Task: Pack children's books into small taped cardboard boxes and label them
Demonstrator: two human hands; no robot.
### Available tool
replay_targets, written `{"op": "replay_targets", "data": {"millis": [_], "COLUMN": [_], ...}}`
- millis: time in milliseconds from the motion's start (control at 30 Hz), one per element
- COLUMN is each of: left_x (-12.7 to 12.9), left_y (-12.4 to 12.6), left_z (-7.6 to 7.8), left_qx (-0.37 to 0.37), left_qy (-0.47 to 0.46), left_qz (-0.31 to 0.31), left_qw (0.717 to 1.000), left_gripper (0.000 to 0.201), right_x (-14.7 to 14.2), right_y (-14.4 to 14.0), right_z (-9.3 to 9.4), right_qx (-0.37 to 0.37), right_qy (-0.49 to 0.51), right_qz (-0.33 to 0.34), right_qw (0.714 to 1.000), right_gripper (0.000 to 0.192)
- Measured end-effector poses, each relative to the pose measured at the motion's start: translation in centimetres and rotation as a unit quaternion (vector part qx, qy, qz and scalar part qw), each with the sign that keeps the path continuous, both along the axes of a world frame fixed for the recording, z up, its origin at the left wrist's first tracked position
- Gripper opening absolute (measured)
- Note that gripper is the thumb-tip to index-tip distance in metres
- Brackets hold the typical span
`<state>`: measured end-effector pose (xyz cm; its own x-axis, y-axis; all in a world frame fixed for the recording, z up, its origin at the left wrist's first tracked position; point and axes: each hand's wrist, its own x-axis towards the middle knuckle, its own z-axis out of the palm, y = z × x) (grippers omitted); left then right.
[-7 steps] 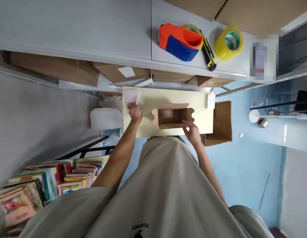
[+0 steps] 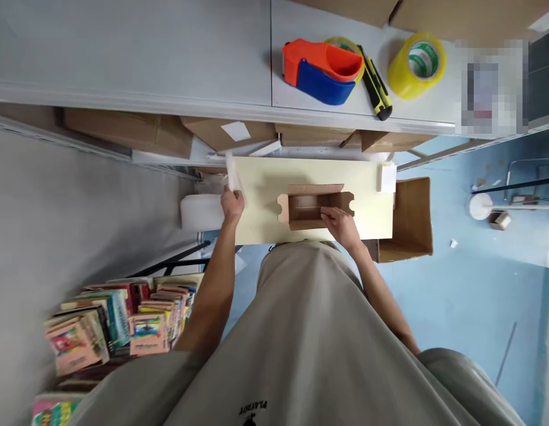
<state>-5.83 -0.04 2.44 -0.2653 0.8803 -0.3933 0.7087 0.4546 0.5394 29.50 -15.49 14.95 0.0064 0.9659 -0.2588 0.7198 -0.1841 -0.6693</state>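
Note:
On the narrow cream-topped table point(image 2: 261, 228), a small brown cardboard box point(image 2: 310, 225) stands with its top open and its end flaps folded outward. My left hand point(image 2: 232, 205) is closed at the table's left end, gripping a thin white sheet point(image 2: 231, 170) that sticks up from the fingers. Whether it is paper or foam I cannot make out. My right hand point(image 2: 340, 226) reaches over the near wall of the box at its right part. Its fingers stretch over the opening, with nothing visible in them. A small stack of white cards point(image 2: 388, 178) lies at the table's right end.
A grey shelf point(image 2: 168, 53) beyond the table bears an orange and blue tape dispenser point(image 2: 321, 71), a box cutter point(image 2: 374, 86) and a yellow tape roll point(image 2: 416, 65). A large open carton point(image 2: 410, 219) stands at the right. Books point(image 2: 123, 313) fill the lower left.
My left hand has lifted the white sheet off the tabletop and moved toward the left edge. My right hand has slid left from the box's corner, further over its opening.

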Motion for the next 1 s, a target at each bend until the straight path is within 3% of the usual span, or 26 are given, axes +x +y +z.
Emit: {"op": "replay_targets", "data": {"millis": [100, 200, 333, 467, 600, 733, 867, 933, 1000], "left_x": [-1.5, -0.5, 4.2, 9.2, 12.2, 13.0, 12.9, 13.1, 13.6], "left_y": [-2.4, -5.6, -9.1, -10.6, -11.2, -11.0, -10.3, -9.9, -9.6], "left_z": [3.0, 6.9, 11.1, 13.0, 14.0, 15.2, 16.8, 17.5, 18.1], "left_qx": [0.086, 0.132, 0.109, 0.078, 0.053, 0.058, 0.077, 0.069, 0.057], "left_qy": [-0.141, -0.342, -0.445, -0.487, -0.471, -0.406, -0.229, -0.15, -0.107], "left_qz": [0.103, 0.126, 0.118, 0.081, 0.019, -0.085, -0.22, -0.277, -0.322], "left_qw": [0.981, 0.922, 0.881, 0.866, 0.88, 0.908, 0.945, 0.947, 0.939], "left_gripper": [0.009, 0.018, 0.025, 0.033, 0.049, 0.06, 0.046, 0.042, 0.043], "right_x": [-1.0, -2.7, -4.7, -4.1, -1.7, 1.2, 4.5, 5.8, 6.5], "right_y": [2.2, 4.1, 5.5, 5.3, 4.3, 3.5, 3.3, 3.5, 3.9], "right_z": [0.7, 1.7, 3.0, 3.0, 1.4, 0.8, 4.5, 7.0, 8.9], "right_qx": [0.002, -0.01, -0.048, -0.071, -0.052, -0.049, 0.132, 0.204, 0.212], "right_qy": [0.102, 0.225, 0.361, 0.406, 0.386, 0.353, 0.187, 0.079, -0.007], "right_qz": [-0.001, -0.006, -0.028, -0.076, -0.121, -0.097, -0.078, -0.007, 0.109], "right_qw": [0.995, 0.974, 0.931, 0.908, 0.913, 0.929, 0.97, 0.976, 0.971], "right_gripper": [0.034, 0.042, 0.074, 0.079, 0.071, 0.071, 0.063, 0.057, 0.048]}}
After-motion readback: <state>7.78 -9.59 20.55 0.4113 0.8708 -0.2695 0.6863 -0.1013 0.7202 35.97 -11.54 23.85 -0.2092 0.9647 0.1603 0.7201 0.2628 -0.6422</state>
